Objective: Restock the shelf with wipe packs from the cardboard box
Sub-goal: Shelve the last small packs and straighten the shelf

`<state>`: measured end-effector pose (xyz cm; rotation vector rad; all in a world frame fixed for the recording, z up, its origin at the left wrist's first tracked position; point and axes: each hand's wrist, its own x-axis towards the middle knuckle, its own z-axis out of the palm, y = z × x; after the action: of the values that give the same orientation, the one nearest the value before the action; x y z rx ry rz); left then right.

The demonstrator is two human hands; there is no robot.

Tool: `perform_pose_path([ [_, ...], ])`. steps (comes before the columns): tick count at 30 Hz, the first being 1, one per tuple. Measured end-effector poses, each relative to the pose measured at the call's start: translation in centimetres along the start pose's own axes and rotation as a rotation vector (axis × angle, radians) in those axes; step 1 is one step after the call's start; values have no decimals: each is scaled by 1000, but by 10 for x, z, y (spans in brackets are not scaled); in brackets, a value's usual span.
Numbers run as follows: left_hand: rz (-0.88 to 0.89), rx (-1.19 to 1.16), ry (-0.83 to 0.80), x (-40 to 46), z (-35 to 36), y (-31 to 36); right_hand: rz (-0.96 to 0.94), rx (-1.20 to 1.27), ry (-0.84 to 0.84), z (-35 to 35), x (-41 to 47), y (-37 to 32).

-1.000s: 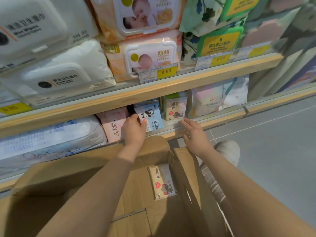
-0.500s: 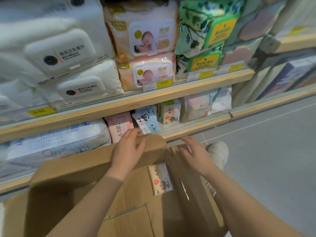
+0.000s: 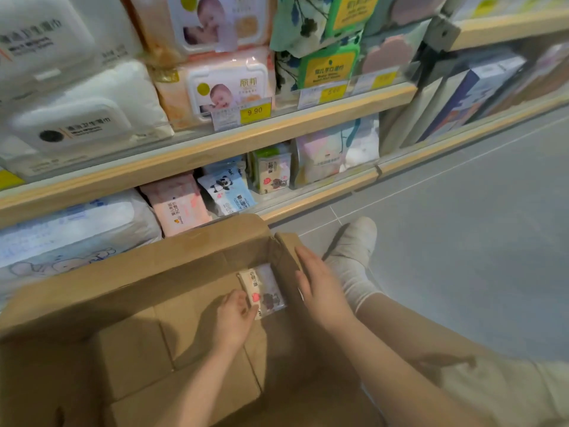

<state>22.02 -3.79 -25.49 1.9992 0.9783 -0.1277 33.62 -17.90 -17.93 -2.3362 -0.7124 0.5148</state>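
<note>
An open cardboard box (image 3: 129, 282) stands on the floor in front of the low shelf (image 3: 308, 201). One small cream wipe pack (image 3: 266, 288) with a red heart lies on the box's bottom by the right wall. My left hand (image 3: 234, 318) is down inside the box, its fingers curled on the pack's near left corner. My right hand (image 3: 320, 285) rests flat with straight fingers on the box's right flap. On the low shelf stand a pink pack (image 3: 177, 204), a blue panda pack (image 3: 228, 192) and a cream pack (image 3: 272, 174) like the one in the box.
Large white, orange baby and green wipe packs fill the upper shelf (image 3: 215, 149), with a yellow 9.90 price tag (image 3: 255, 110). A big blue-white pack (image 3: 70, 229) lies left on the low shelf. My white-socked foot (image 3: 354, 245) rests on the grey floor right of the box.
My left hand left the blue panda pack on the shelf and dropped into the box onto the cream pack. My right hand came down from the shelf edge onto the box flap.
</note>
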Motion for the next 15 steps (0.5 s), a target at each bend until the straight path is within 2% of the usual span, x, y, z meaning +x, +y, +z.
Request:
perform_pose_path([
  [6, -109, -12, -20, 31, 28, 3, 6, 11, 13, 2, 3, 1],
  [9, -151, 1, 21, 35, 35, 4, 10, 11, 21, 4, 3, 2],
  [15, -245, -99, 41, 37, 31, 4, 31, -13, 8, 6, 3, 4],
])
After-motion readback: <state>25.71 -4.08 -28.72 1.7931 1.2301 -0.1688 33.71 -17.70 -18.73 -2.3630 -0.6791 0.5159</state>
